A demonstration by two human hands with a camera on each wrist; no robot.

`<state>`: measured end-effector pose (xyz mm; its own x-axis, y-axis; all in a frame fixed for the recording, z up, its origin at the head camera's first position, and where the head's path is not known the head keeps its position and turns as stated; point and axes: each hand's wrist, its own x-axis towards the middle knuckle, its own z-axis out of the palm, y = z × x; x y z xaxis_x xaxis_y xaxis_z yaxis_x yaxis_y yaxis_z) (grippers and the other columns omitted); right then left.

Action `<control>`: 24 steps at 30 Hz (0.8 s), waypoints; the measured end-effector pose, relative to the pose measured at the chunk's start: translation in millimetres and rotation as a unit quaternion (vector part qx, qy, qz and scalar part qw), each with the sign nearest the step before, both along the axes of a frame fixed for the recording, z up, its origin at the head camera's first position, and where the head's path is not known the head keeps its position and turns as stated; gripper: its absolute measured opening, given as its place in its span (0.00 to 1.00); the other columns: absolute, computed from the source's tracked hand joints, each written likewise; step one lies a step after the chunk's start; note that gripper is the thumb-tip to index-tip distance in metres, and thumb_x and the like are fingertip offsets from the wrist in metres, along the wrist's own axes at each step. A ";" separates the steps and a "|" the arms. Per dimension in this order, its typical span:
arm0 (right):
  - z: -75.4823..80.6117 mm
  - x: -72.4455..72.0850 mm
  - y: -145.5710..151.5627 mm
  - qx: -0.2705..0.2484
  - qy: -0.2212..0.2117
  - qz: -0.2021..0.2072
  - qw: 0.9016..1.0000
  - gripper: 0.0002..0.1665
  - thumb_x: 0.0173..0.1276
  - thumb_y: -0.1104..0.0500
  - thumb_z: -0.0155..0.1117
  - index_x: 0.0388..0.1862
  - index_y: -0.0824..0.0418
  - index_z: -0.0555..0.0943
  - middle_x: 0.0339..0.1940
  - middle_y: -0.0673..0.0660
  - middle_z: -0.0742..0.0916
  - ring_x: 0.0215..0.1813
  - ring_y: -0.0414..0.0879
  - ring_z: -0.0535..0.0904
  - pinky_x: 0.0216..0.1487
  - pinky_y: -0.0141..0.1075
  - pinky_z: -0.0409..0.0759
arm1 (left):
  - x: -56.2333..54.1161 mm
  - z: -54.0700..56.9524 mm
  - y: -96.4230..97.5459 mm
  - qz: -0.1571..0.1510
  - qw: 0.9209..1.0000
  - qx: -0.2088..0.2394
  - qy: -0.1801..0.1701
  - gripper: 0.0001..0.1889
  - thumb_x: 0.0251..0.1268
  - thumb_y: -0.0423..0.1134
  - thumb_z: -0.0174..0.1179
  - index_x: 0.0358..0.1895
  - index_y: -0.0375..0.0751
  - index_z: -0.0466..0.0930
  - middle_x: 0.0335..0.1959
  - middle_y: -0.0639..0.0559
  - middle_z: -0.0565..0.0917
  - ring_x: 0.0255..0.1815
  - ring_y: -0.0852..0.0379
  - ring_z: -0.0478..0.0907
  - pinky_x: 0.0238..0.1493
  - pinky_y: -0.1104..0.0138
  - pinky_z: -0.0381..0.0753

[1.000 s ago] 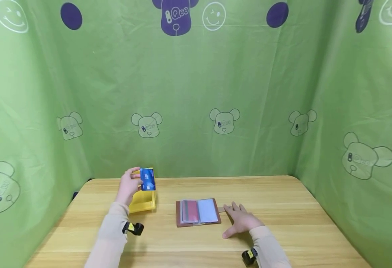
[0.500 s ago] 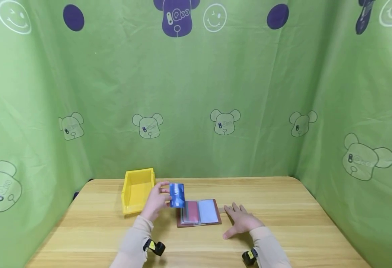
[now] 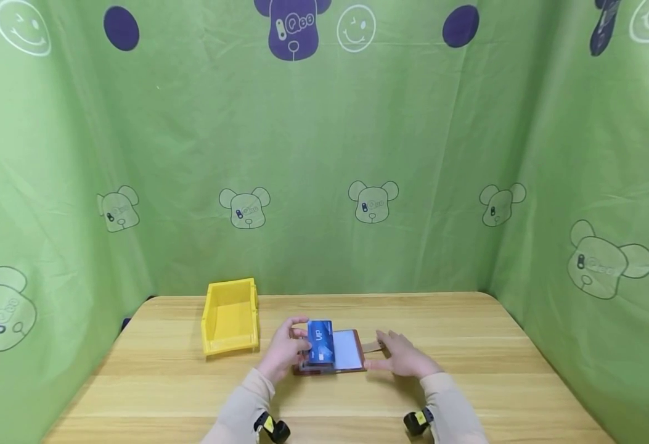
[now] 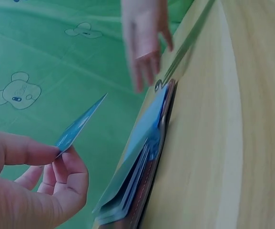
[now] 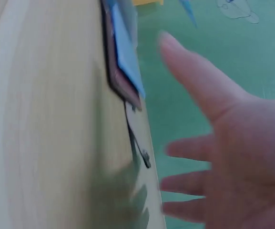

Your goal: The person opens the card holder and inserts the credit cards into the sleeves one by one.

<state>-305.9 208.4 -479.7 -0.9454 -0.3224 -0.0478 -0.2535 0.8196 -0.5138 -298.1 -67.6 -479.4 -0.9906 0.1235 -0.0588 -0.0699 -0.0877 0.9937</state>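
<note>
A blue VIP card is pinched between the thumb and fingers of my left hand. In the left wrist view the card is held above the open brown card holder, apart from its clear sleeves. The card holder lies spread on the table; in the head view the card covers most of its left half, and a pale blue page shows on the right. My right hand hovers with extended fingers over its right edge and snap strap, holding nothing.
A yellow plastic bin stands at the back left of the wooden table. Green printed curtains hang behind the table and along both sides.
My left hand has carried the blue card from the yellow bin rightward to above the card holder. My right hand has shifted slightly left, towards the holder's edge.
</note>
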 end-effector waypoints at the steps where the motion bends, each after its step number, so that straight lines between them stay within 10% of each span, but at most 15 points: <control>1: 0.4 -2.5 -1.9 -0.024 0.015 -0.013 1.000 0.55 0.60 0.39 0.68 0.73 0.72 0.60 0.72 0.78 0.64 0.72 0.76 0.57 0.72 0.68 0.57 | 0.7 -0.6 1.0 0.000 1.000 0.004 0.001 0.33 0.53 0.16 0.54 0.66 0.35 0.63 0.41 0.46 0.73 0.31 0.58 0.73 0.30 0.70 0.81; 5: 3.6 -6.6 -15.5 -0.167 0.025 -0.072 0.983 0.45 0.68 0.44 0.62 0.74 0.68 0.59 0.70 0.74 0.70 0.69 0.70 0.68 0.68 0.60 0.70 | 3.9 -1.1 6.0 -0.003 1.000 0.011 0.005 0.34 0.53 0.16 0.54 0.66 0.35 0.62 0.42 0.45 0.73 0.32 0.57 0.73 0.30 0.70 0.81; 13: 2.1 -0.7 -42.3 -0.425 -0.127 -0.056 0.895 0.42 0.68 0.59 0.62 0.75 0.66 0.55 0.59 0.73 0.76 0.51 0.59 0.82 0.54 0.52 0.84 | 6.9 -4.9 16.0 -0.021 0.999 0.027 0.001 0.34 0.51 0.16 0.54 0.66 0.33 0.60 0.40 0.47 0.72 0.32 0.57 0.73 0.28 0.70 0.81; 24: -6.3 1.1 -51.2 -0.420 -0.168 -0.025 0.892 0.37 0.61 0.70 0.64 0.69 0.69 0.63 0.38 0.58 0.82 0.32 0.45 0.82 0.34 0.39 0.88 | 10.6 -12.0 24.6 -0.025 0.999 0.025 -0.012 0.33 0.52 0.15 0.56 0.64 0.35 0.62 0.38 0.49 0.70 0.31 0.57 0.74 0.28 0.70 0.84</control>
